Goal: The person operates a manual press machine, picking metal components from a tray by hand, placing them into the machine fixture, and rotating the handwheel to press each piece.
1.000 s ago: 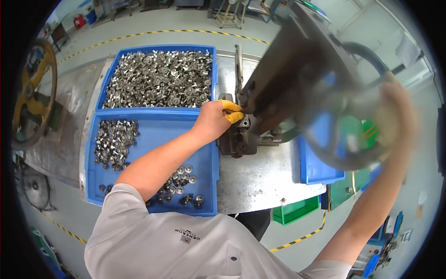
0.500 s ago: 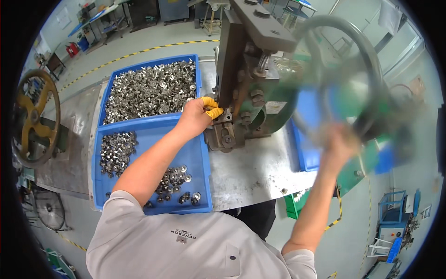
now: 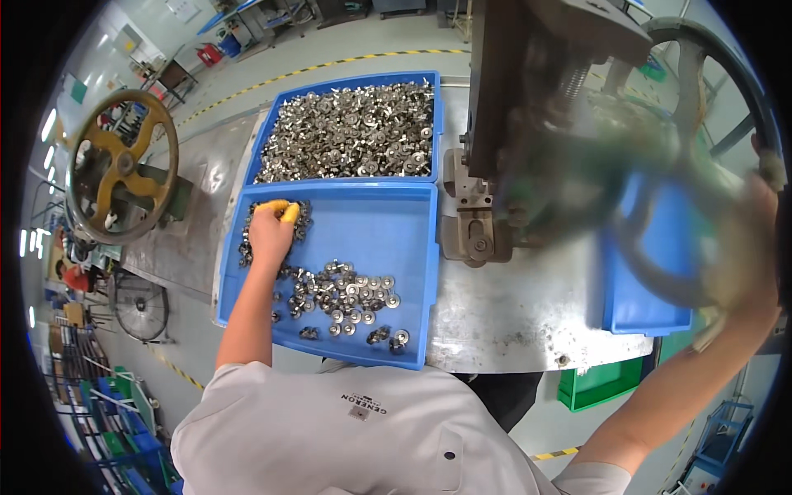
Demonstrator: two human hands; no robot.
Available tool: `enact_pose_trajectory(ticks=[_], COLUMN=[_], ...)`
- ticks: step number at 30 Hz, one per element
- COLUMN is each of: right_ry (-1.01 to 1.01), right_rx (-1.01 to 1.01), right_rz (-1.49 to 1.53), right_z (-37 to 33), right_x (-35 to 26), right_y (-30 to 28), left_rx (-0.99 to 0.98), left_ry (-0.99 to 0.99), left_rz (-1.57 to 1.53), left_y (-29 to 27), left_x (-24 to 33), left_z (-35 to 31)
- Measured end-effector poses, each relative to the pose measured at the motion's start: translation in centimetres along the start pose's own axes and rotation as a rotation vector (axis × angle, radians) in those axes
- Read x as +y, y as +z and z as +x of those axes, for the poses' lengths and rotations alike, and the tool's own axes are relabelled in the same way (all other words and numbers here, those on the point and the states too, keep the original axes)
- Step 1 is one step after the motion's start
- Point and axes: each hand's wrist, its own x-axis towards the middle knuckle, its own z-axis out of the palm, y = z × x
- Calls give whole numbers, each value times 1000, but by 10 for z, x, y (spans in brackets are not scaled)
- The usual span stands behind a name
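Note:
My left hand (image 3: 272,233), with yellow covers on its fingers, reaches into a pile of small metal parts (image 3: 303,221) in the near blue tray (image 3: 379,227). Its fingers curl together at the pile; whatever is between them is hidden. On the right, my right hand (image 3: 761,186) is at the rim of a large grey handwheel (image 3: 738,70), its fingers seemingly wrapped round it, though motion smears them. The handwheel belongs to a dark press, whose metal fixture (image 3: 476,235) stands right of the near tray. More round metal parts with stems (image 3: 351,297) lie loose across that tray.
A second blue tray (image 3: 439,124), heaped with similar metal parts, adjoins the near one at its far side. Another blue tray (image 3: 652,318) stands right of the press on the metal table (image 3: 495,334). Below is a green bin (image 3: 602,384). At left is a yellow-spoked handwheel (image 3: 124,165).
My left hand has gone from the press fixture to the pile in the near tray. My right hand has moved outward and up with the handwheel. The view has shifted left.

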Motion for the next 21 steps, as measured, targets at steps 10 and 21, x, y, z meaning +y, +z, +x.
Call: enact_pose_trajectory(ticks=[10,21], right_ry=[15,83], right_rx=[19,-170], right_rz=[35,-57], right_z=[19,22], right_x=[-28,-19], right_y=[27,2], left_rx=[-313,-580], left_ry=[310,659], left_rz=[-35,-164], left_y=[48,27], left_x=[57,103], left_z=[-30,-48])
